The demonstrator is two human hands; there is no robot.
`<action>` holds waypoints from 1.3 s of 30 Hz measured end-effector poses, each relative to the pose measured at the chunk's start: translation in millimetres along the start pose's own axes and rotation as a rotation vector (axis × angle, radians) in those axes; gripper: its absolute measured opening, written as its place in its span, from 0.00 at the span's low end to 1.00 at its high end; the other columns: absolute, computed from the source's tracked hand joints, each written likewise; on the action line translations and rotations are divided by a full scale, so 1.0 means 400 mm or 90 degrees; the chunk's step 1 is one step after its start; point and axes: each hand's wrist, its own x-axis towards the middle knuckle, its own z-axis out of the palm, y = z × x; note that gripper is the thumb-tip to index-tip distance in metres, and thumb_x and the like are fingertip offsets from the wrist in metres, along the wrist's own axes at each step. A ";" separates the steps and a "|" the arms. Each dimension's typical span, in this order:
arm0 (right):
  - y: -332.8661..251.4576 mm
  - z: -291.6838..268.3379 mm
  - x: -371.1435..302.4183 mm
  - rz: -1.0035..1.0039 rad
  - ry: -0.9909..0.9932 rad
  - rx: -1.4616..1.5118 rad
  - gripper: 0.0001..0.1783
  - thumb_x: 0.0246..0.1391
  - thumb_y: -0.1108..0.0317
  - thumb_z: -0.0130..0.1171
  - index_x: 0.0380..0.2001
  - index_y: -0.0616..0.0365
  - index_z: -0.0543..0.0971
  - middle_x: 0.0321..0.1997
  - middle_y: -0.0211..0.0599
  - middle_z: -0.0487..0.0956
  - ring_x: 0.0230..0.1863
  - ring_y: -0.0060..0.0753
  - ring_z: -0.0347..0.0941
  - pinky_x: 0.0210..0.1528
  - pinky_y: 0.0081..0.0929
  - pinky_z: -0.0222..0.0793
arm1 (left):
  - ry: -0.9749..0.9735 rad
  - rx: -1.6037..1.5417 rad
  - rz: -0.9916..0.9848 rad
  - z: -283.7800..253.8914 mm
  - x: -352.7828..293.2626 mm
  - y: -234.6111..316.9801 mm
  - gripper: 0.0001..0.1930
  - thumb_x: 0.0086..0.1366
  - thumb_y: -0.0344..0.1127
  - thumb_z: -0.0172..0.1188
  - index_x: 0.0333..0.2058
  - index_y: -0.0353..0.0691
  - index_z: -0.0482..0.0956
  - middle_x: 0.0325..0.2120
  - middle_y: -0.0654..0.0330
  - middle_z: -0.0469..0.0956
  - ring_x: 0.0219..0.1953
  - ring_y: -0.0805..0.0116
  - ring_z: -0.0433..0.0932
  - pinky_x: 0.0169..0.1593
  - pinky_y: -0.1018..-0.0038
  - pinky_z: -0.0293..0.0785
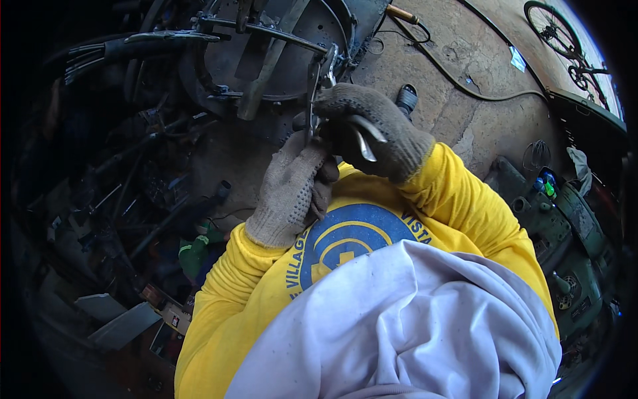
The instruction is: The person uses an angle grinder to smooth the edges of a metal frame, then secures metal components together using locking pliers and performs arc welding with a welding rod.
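Wrench (364, 143) in gloved R hand (372, 130); L hand (292, 186) on metal bracket (314, 100)

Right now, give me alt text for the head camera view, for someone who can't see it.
Two hands in grey knit gloves, the left hand and the right hand, grip thin shiny metal pieces near a dark round metal assembly. Yellow sleeves and a white cloth fill the lower frame; a bicycle stands at the upper right.
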 end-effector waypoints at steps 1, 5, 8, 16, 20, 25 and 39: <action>0.005 0.008 0.002 -0.043 0.021 -0.046 0.26 0.44 0.71 0.70 0.50 0.57 0.80 0.49 0.48 0.81 0.50 0.51 0.79 0.54 0.38 0.77 | 0.020 0.025 0.027 -0.002 0.003 0.000 0.09 0.74 0.40 0.54 0.45 0.43 0.77 0.23 0.66 0.75 0.15 0.83 0.67 0.17 0.86 0.61; 0.006 0.034 0.006 0.078 0.018 0.054 0.28 0.40 0.68 0.72 0.49 0.55 0.81 0.51 0.48 0.81 0.52 0.54 0.79 0.55 0.39 0.76 | 0.024 0.004 0.053 -0.013 0.000 0.009 0.09 0.74 0.40 0.54 0.43 0.43 0.77 0.22 0.67 0.76 0.15 0.84 0.68 0.17 0.86 0.60; 0.015 0.042 0.011 0.067 0.018 -0.051 0.27 0.41 0.68 0.71 0.49 0.54 0.81 0.52 0.48 0.81 0.53 0.54 0.78 0.55 0.40 0.75 | 0.062 0.038 0.057 -0.016 0.003 0.010 0.09 0.74 0.41 0.54 0.42 0.43 0.78 0.21 0.68 0.75 0.14 0.85 0.66 0.17 0.88 0.58; 0.026 0.052 0.032 -0.019 0.036 -0.162 0.20 0.49 0.68 0.66 0.48 0.55 0.82 0.48 0.46 0.82 0.51 0.53 0.79 0.53 0.39 0.75 | -0.001 0.572 0.303 -0.074 -0.025 0.018 0.36 0.73 0.49 0.56 0.64 0.24 0.54 0.58 0.40 0.68 0.59 0.52 0.74 0.60 0.59 0.73; 0.040 0.062 0.039 -0.017 0.039 -0.151 0.23 0.48 0.62 0.68 0.48 0.56 0.82 0.48 0.46 0.82 0.51 0.54 0.79 0.55 0.40 0.75 | 0.083 0.651 0.422 -0.064 -0.038 0.003 0.49 0.67 0.56 0.62 0.66 0.23 0.46 0.57 0.35 0.68 0.59 0.47 0.74 0.61 0.61 0.73; 0.036 0.058 0.040 -0.021 0.019 -0.180 0.20 0.54 0.64 0.64 0.50 0.57 0.82 0.49 0.47 0.82 0.49 0.51 0.80 0.54 0.37 0.76 | 0.062 0.754 0.325 0.004 -0.053 0.068 0.58 0.58 0.59 0.71 0.67 0.24 0.45 0.58 0.31 0.67 0.62 0.39 0.71 0.63 0.57 0.70; 0.087 0.117 0.038 0.114 0.057 -0.147 0.21 0.63 0.67 0.51 0.58 0.42 0.78 0.56 0.42 0.79 0.56 0.49 0.77 0.57 0.41 0.74 | 0.036 0.674 0.262 0.001 -0.012 0.070 0.60 0.59 0.56 0.71 0.70 0.25 0.38 0.64 0.32 0.59 0.69 0.44 0.61 0.70 0.59 0.59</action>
